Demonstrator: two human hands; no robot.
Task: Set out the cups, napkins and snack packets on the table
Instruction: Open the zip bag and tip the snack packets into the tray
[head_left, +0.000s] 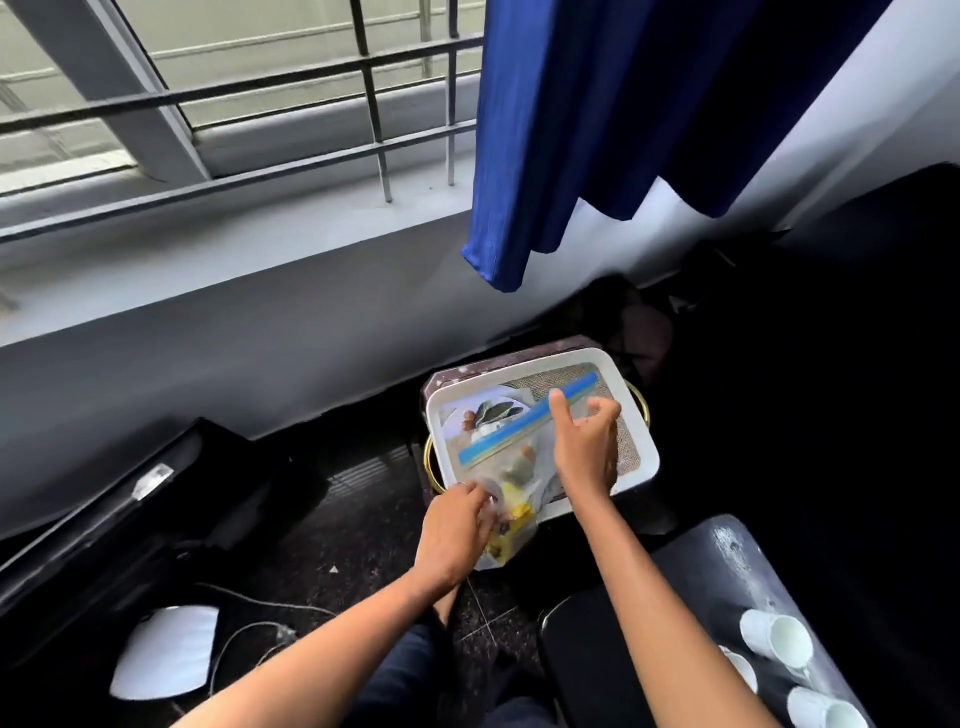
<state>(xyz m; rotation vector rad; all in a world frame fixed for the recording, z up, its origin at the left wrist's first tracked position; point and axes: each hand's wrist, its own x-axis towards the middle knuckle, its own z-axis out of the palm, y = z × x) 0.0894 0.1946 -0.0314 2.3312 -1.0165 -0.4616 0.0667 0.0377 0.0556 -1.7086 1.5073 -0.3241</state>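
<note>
A clear zip bag (511, 478) w/ snack packets (511, 512) inside lies partly on a white tray (641, 441), its lower end over the tray's near edge. Left hand (457, 530) has its grip clamped on the bag's lower corner. Right hand (589, 441) rests at the blue zip strip (524, 421), fingers curled, index out; grip there hard to tell. White cups (774, 642) stand on the dark counter (727, 566), bottom right.
</note>
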